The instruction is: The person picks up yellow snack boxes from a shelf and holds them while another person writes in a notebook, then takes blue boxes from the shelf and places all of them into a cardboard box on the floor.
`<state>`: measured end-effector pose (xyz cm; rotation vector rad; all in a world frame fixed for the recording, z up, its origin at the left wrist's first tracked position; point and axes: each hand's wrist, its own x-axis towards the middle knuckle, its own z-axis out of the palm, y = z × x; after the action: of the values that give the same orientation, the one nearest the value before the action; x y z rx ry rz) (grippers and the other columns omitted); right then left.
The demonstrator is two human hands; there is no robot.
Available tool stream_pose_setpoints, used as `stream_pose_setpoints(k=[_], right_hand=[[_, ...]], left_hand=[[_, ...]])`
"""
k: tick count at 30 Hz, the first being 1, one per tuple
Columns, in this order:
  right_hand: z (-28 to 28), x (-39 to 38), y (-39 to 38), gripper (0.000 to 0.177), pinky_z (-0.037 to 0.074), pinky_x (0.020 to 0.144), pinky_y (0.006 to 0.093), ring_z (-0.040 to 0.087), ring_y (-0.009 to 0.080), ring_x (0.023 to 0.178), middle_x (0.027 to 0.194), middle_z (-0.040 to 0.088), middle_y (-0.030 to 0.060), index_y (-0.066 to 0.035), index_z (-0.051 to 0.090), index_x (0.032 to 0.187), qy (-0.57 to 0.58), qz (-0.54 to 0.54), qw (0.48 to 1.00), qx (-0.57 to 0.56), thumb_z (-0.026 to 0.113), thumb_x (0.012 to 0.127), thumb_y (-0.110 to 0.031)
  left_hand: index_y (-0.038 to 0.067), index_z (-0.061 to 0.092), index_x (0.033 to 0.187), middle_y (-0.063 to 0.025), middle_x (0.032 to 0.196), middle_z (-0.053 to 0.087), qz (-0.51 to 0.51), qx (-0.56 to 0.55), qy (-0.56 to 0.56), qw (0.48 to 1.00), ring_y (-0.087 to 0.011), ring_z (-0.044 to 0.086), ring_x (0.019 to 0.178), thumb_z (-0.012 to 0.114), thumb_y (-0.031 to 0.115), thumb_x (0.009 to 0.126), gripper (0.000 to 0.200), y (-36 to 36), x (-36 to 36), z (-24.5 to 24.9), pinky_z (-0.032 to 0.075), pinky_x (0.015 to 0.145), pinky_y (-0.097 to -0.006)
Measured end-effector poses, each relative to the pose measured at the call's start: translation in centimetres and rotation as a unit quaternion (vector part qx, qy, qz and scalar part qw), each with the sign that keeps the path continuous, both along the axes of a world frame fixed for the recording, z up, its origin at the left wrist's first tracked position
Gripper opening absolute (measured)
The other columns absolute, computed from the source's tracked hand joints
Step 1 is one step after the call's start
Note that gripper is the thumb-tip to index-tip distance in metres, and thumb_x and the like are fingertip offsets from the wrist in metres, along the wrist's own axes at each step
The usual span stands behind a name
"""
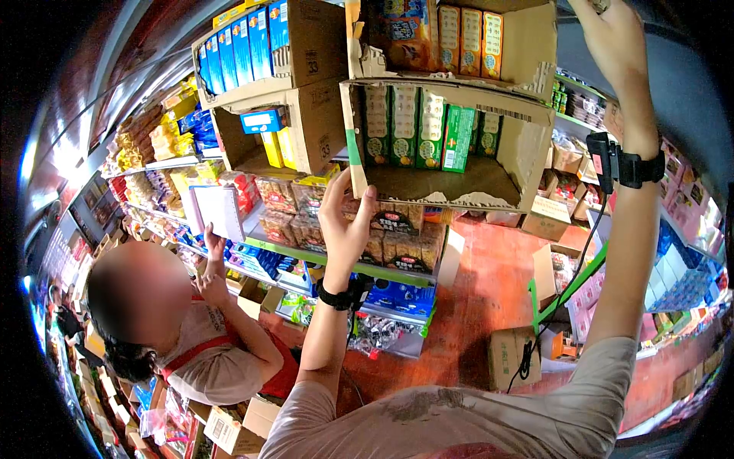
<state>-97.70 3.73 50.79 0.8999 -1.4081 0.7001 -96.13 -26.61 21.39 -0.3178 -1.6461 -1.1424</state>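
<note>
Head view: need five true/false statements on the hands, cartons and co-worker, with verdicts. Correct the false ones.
1. The left hand is at the lower left corner of the lower open carton. True.
2. The right hand hangs low beside the left. False: the right hand is raised at the top right.
3. The lower open carton holds only blue boxes. False: green boxes stand in it.
4. The co-worker holds a notebook. True.
5. The co-worker's apron is green. False: the apron is red.
</note>
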Motion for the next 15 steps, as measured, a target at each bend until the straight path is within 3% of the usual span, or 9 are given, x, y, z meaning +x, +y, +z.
stream_pose_setpoints(k=[1, 3, 5, 6, 7, 9, 12, 15], right_hand=[[-0.5, 0.2, 0.2, 0.026, 0.054, 0.077, 0.0283, 0.07, 0.0144, 0.084, 0.098, 0.079, 0.0105, 0.002, 0.074, 0.114, 0.0, 0.003, 1.0, 0.002, 0.07, 0.1, -0.019], [-1.6, 1.9, -0.2, 0.028, 0.054, 0.085, 0.0271, 0.069, 0.0144, 0.098, 0.11, 0.076, 0.0094, 0.001, 0.069, 0.124, -0.029, -0.059, 0.997, 0.038, 0.067, 0.101, -0.016], [-0.1, -4.8, 4.3, 0.045, 0.04, 0.115, 0.0355, 0.051, 0.0224, 0.14, 0.15, 0.057, 0.0144, -0.006, 0.061, 0.142, -0.064, -0.08, 0.993, 0.057, 0.068, 0.1, -0.021], [-1.4, -3.3, 3.4, 0.049, 0.042, 0.114, 0.038, 0.053, 0.033, 0.138, 0.148, 0.057, 0.0163, -0.008, 0.064, 0.136, -0.011, -0.096, 0.99, 0.1, 0.076, 0.089, -0.015], [-2.4, -2.5, 2.4, 0.037, 0.046, 0.111, 0.0374, 0.06, 0.0288, 0.132, 0.134, 0.069, 0.01, -0.007, 0.072, 0.123, 0.112, -0.156, 0.974, 0.117, 0.073, 0.086, -0.003], [-3.6, -1.8, 2.7, 0.058, 0.039, 0.119, 0.0385, 0.051, 0.0286, 0.141, 0.142, 0.064, 0.0095, -0.009, 0.067, 0.134, 0.097, -0.228, 0.945, 0.214, 0.073, 0.078, 0.004], [-5.6, -1.1, 2.6, 0.071, 0.033, 0.123, 0.0468, 0.036, 0.0329, 0.152, 0.16, 0.046, 0.0106, -0.013, 0.056, 0.148, 0.068, -0.305, 0.912, 0.264, 0.076, 0.08, -0.001], [-7.3, 2.4, 2.4, 0.078, 0.028, 0.125, 0.0456, 0.032, 0.0305, 0.154, 0.166, 0.036, 0.011, -0.009, 0.047, 0.154, 0.093, -0.229, 0.943, 0.225, 0.075, 0.083, 0.005]], left_hand=[[-0.008, 0.064, 0.124, -0.0171, 0.114, 0.068, 0.004, -0.005, 0.002, 1.0, -0.024, 0.067, 0.102, 0.072, 0.014, 0.096, 0.037, 0.0, 0.1, 0.0, 0.053, 0.088, -0.0371], [-0.008, 0.064, 0.124, -0.0175, 0.115, 0.068, 0.004, -0.004, -0.001, 1.0, -0.0244, 0.067, 0.103, 0.073, 0.014, 0.096, 0.037, -0.1, -0.2, -0.4, 0.054, 0.088, -0.0372], [-0.008, 0.065, 0.123, -0.019, 0.117, 0.068, 0.012, -0.015, 0.005, 1.0, -0.0252, 0.067, 0.104, 0.074, 0.014, 0.094, 0.038, 0.0, 0.1, -0.1, 0.054, 0.088, -0.036], [-0.008, 0.065, 0.124, -0.0196, 0.119, 0.068, -0.068, 0.062, -0.007, 0.996, -0.0255, 0.067, 0.105, 0.077, 0.014, 0.092, 0.041, 0.4, 0.0, -0.3, 0.055, 0.087, -0.0348], [-0.007, 0.065, 0.125, -0.0191, 0.119, 0.068, -0.067, 0.066, -0.014, 0.995, -0.0252, 0.068, 0.105, 0.078, 0.016, 0.091, 0.043, 0.1, -0.8, -1.0, 0.055, 0.086, -0.0342], [-0.006, 0.065, 0.127, -0.0181, 0.118, 0.068, -0.046, 0.057, -0.009, 0.997, -0.025, 0.068, 0.103, 0.079, 0.021, 0.09, 0.047, -0.4, -1.1, -1.3, 0.055, 0.083, -0.0338], [-0.003, 0.065, 0.129, -0.0172, 0.118, 0.068, -0.016, 0.03, 0.009, 0.999, -0.028, 0.069, 0.097, 0.077, 0.032, 0.092, 0.052, -0.4, -0.8, -1.2, 0.055, 0.082, -0.0351], [-0.003, 0.065, 0.129, -0.0195, 0.121, 0.068, -0.004, 0.023, -0.031, 0.999, -0.0338, 0.069, 0.106, 0.075, 0.036, 0.094, 0.053, -0.4, 0.0, -1.0, 0.055, 0.089, -0.0395]])
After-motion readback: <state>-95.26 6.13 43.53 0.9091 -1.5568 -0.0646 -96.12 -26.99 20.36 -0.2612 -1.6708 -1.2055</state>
